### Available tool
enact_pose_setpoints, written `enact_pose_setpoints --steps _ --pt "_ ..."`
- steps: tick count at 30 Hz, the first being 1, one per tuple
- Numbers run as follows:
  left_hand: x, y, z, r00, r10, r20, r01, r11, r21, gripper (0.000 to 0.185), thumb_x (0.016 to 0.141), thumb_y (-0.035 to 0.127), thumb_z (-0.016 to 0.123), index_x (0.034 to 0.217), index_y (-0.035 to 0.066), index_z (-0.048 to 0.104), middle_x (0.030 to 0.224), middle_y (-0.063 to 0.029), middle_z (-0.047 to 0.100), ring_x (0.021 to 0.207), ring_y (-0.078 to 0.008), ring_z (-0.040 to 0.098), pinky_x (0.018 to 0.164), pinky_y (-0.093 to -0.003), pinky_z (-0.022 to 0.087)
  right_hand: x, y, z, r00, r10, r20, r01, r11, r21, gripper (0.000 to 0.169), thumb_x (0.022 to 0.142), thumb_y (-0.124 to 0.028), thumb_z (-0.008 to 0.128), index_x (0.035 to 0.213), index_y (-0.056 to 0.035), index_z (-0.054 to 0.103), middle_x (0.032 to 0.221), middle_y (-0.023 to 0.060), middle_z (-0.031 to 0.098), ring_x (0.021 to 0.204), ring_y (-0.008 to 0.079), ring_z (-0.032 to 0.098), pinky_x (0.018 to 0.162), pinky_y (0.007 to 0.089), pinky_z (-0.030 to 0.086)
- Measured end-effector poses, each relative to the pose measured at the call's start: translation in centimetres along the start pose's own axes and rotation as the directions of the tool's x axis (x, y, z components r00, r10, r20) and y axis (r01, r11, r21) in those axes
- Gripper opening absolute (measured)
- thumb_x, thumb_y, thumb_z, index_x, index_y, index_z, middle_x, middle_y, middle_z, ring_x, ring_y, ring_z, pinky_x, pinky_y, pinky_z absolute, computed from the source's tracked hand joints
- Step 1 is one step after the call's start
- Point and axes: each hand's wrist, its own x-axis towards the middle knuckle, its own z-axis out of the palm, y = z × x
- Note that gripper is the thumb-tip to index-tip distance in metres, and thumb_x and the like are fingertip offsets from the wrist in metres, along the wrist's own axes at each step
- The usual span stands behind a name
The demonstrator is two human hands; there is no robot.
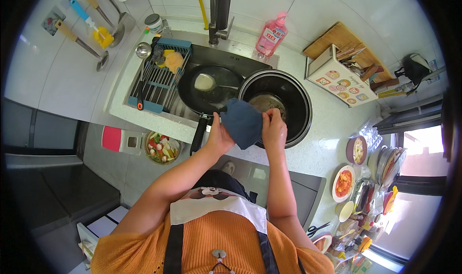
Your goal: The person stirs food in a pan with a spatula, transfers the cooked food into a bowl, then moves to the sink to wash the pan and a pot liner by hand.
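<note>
A dark blue cloth (242, 124) is held between both hands over the sink's front edge. My left hand (221, 136) grips its left side, thumb up. My right hand (274, 129) pinches its right edge, in front of a large dark pot (299, 108). Left of the pot, a black frying pan (191, 90) lies in the sink, its handle pointing towards me over the counter edge. Inside the pan rests a pale round thing (205, 82) that I cannot identify for certain. The black faucet (219, 17) stands behind the sink.
A blue drying rack (155, 106) with sponges spans the sink's left side. Behind stands a pink soap bottle (270, 37). At right are a utensil holder (339, 79), a plate of red food (344, 183) and black scissors (317, 229). A basket of vegetable scraps (162, 147) sits low at left.
</note>
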Motion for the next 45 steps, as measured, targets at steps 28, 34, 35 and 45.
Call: enact_pose_setpoints --steps 28,34,35,45 --pt "5.0 -0.8 -0.6 0.631 0.527 -0.569 -0.083 0.776 0.626 0.024 0.06 0.003 0.063 0.084 0.0 0.06 0.078 -0.0087 0.059 0.067 -0.0201 0.058 0.061 -0.0316 0.047 -5.2 -2.6 -0.6 0.882 -0.403 0.245 0.445 0.884 -0.147 0.027 0.075 -0.008 0.061 0.102 -0.0057 0.06 0.105 0.0103 0.059 0.097 0.028 0.055 0.089 0.0424 0.04" --pt "3.7 1.5 0.7 0.689 0.368 -0.625 -0.086 0.897 0.434 0.026 0.061 0.004 0.065 0.086 -0.001 0.059 0.079 -0.0116 0.058 0.07 -0.0247 0.059 0.063 -0.0377 0.049 -3.0 -6.6 -3.7 0.901 -0.413 0.128 0.432 0.874 -0.221 0.021 0.078 -0.005 0.057 0.098 -0.0052 0.062 0.101 0.0115 0.061 0.096 0.03 0.056 0.092 0.0431 0.038" --pt "2.9 2.0 1.5 0.688 0.337 -0.642 -0.088 0.918 0.387 0.027 0.061 0.004 0.064 0.087 -0.001 0.059 0.08 -0.0118 0.058 0.072 -0.0254 0.059 0.064 -0.0382 0.049 -2.6 -7.9 -4.2 0.904 -0.42 0.079 0.427 0.881 -0.205 0.019 0.078 -0.003 0.057 0.096 -0.0048 0.063 0.099 0.0124 0.062 0.095 0.03 0.057 0.092 0.0429 0.038" --pt "-4.6 16.2 3.9 0.694 0.513 -0.505 -0.305 0.845 0.44 0.031 0.062 -0.002 0.061 0.093 0.001 0.06 0.084 -0.0088 0.061 0.072 -0.0234 0.06 0.066 -0.035 0.049 6.5 -9.8 -4.3 0.86 -0.363 -0.359 0.365 0.929 -0.062 0.015 0.083 0.001 0.052 0.094 0.0028 0.061 0.095 0.0132 0.063 0.086 0.0226 0.061 0.082 0.0319 0.046"
